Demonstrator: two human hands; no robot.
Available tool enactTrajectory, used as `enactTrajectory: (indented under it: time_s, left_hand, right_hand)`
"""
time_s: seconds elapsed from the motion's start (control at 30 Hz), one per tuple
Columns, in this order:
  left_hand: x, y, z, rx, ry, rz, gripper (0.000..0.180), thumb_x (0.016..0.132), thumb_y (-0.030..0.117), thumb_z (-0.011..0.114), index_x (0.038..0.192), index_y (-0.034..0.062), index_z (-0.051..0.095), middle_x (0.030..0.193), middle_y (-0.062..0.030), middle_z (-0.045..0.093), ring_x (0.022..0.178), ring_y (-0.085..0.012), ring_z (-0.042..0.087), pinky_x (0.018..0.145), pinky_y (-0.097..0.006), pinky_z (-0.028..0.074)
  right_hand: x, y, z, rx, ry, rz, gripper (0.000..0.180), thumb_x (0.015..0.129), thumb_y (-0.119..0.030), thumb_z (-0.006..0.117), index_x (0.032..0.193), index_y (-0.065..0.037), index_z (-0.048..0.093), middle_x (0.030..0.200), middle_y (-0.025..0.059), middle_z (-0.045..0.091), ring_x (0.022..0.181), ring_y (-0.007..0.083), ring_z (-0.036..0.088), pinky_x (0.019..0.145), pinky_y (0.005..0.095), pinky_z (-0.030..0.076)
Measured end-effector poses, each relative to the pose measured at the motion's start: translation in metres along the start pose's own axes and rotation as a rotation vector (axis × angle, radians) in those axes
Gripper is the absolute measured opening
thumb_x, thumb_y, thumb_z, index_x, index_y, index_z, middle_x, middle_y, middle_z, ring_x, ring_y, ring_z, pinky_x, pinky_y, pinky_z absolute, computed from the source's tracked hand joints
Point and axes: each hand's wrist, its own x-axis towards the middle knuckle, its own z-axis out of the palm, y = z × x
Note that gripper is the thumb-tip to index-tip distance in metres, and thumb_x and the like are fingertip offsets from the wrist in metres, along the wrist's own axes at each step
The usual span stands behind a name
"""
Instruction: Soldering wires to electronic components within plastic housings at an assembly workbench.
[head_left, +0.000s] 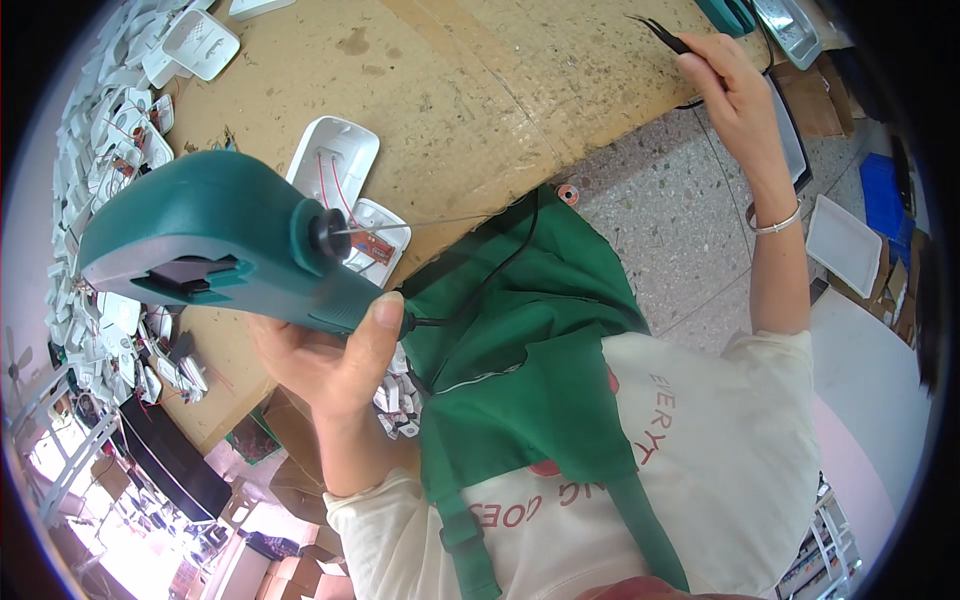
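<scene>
My left hand (335, 365) is wrapped round the handle of a bulky green corded hand tool (200, 215). A dark round nozzle sits on the tool's side, with a thin metal rod or wire reaching right from it. Below the rod lies a white plastic housing (395, 222) with a small brown circuit board (372, 247). Red wires run from the board into another open white housing (345, 140) beside it. My right hand (738, 100) is closed on black tweezers (662, 36) over the table's far right edge, their tips pointing left.
Many white plastic parts and wired boards (120, 150) are heaped along the left of the worn table (480, 110). A white shell (200, 45) lies at the far left. The tool's black cord (500, 270) crosses my green apron (540, 390). A white tray (843, 245) stands at right.
</scene>
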Motion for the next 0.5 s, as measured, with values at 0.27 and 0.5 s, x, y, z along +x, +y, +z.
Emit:
enactTrajectory:
  time_s: [0.27, 0.5]
  left_hand:
    - [-0.006, 0.000, -0.001, 0.033, -0.021, -0.005, 0.064, 0.064, 0.030, 0.084, 0.112, -0.0045, 0.057, 0.135, -0.0218, 0.049, 0.121, -0.0233, 0.048, 0.093, -0.029, 0.040]
    - [-0.009, -0.001, -0.002, 0.021, 0.001, -0.003, 0.070, 0.064, 0.032, 0.082, 0.117, -0.0055, 0.056, 0.136, -0.0229, 0.048, 0.121, -0.0235, 0.047, 0.095, -0.031, 0.038]
  right_hand:
    - [0.031, -0.010, 0.014, -0.168, -0.075, -0.083, 0.019, 0.087, -0.012, 0.059, 0.100, 0.001, 0.062, 0.095, 0.0223, 0.064, 0.087, 0.0374, 0.061, 0.077, 0.0414, 0.048]
    - [0.049, 0.012, 0.030, -0.267, -0.123, -0.211, 0.020, 0.088, -0.008, 0.059, 0.107, -0.004, 0.060, 0.097, 0.0200, 0.060, 0.089, 0.0370, 0.058, 0.079, 0.0410, 0.047]
